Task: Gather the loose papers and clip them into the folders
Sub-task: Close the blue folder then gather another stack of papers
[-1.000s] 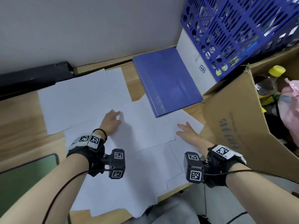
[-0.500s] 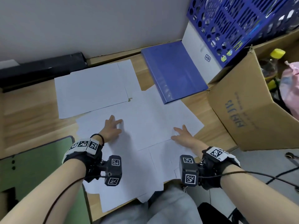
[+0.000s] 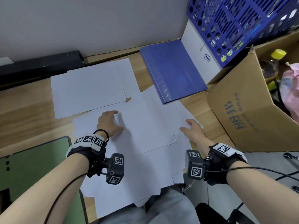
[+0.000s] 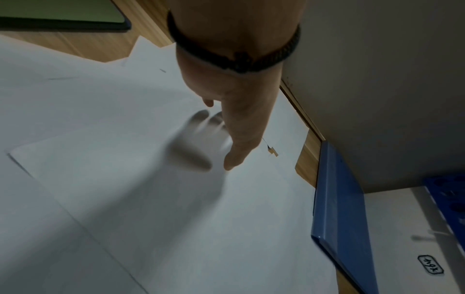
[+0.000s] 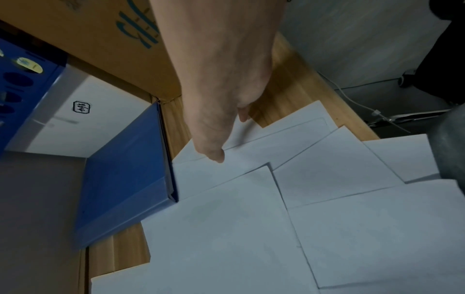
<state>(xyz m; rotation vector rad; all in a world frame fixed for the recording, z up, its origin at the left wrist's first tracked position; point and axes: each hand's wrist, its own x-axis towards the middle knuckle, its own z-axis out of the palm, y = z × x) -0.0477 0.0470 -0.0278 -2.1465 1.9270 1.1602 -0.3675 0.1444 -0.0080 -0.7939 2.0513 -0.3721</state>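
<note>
Several loose white papers (image 3: 145, 126) (image 4: 151, 199) (image 5: 226, 228) lie overlapping on the wooden desk (image 3: 24, 107). A closed blue folder (image 3: 173, 70) (image 4: 337, 208) (image 5: 125, 169) lies at the back right, its near corner over the sheets. My left hand (image 3: 110, 122) (image 4: 234, 139) rests flat on the middle sheets, fingers straight. My right hand (image 3: 192, 128) (image 5: 219, 129) presses flat on the right edge of the pile, beside the cardboard box. Neither hand holds anything.
A cardboard box (image 3: 250, 110) with a bottle and bags stands at the right. A blue perforated basket (image 3: 242, 21) sits on a white box (image 3: 200, 50) behind the folder. A green mat (image 3: 32, 167) lies near left, a black bar (image 3: 40, 65) along the wall.
The camera has moved back and left, so the desk looks shifted right. Both hands stay flat on the papers; the right hand has slid slightly toward the pile's right edge.
</note>
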